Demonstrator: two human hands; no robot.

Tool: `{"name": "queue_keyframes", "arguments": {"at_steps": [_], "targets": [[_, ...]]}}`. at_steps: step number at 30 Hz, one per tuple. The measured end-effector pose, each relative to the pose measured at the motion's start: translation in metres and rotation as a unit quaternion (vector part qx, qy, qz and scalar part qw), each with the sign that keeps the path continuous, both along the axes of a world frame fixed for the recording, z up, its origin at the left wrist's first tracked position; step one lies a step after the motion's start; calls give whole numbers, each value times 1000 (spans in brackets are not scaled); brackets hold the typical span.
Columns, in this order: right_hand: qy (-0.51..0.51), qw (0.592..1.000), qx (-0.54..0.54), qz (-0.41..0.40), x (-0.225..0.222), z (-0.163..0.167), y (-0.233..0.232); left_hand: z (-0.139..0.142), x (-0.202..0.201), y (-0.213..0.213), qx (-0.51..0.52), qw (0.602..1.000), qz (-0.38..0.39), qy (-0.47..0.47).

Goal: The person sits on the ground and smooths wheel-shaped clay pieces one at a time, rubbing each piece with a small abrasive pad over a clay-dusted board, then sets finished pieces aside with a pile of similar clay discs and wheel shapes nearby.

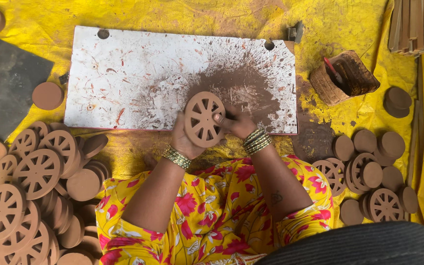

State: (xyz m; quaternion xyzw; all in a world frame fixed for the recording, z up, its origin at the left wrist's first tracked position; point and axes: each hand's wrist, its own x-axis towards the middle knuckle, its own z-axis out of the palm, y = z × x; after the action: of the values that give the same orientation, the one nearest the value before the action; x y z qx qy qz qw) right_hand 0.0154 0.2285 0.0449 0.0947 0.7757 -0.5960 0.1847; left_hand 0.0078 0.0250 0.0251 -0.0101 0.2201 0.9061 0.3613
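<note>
Clay wheel held in both hands over white board.
Left hand [185, 140] and right hand [234, 122] fingers clamped on 1 spoked clay wheel [203, 119], upright, apparently just above the stained board [138, 73].

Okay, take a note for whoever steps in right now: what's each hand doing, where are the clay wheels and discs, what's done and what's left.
Left hand: holds the spoked clay wheel upright from behind, at the near edge of the white board.
Right hand: fingers on the wheel's right rim.
Done: a large pile of cut wheels lies on the left.
Left: plain discs, mixed with a few wheels, sit on the right; more plain discs lie among the left pile.
A brown pot with a red-handled tool stands beyond the right pile, on the yellow sheet.
</note>
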Motion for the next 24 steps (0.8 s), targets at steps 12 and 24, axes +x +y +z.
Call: {"name": "queue_keyframes", "arguments": {"at_steps": [12, 24], "targets": [[298, 953, 44, 42, 38, -5, -69, -30, -11, 5, -100, 982, 108, -115], [371, 906, 165, 119, 33, -4, -55, 14, 8, 32, -206, 974, 61, -71]]}}
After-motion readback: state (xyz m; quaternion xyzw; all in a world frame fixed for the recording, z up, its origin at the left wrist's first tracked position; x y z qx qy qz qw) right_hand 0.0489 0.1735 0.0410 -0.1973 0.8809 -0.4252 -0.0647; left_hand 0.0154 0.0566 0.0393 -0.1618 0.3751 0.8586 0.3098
